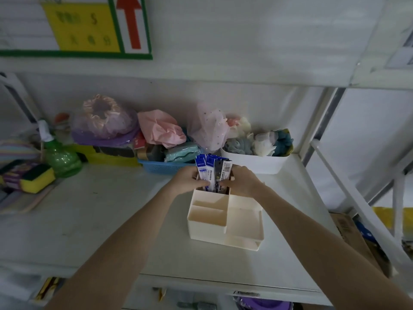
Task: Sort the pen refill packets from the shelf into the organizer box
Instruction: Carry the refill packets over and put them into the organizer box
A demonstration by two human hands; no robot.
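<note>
I gripped four upright refill packets [213, 173] with left hand [190, 179] and right hand [240, 181] in the organizer box [225, 220] rear compartment.

You've got two hands in view, left [190, 179] and right [242, 181]. One cream organizer box [225, 222]. Pen refill packets [213, 172] standing in it: about four, exact count unclear. One green spray bottle [60, 157]; one yellow-green sponge [39, 177].

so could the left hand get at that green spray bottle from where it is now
Probably yes: the shelf between the left hand and the green spray bottle looks bare, but that hand is gripping the refill packets.
</note>
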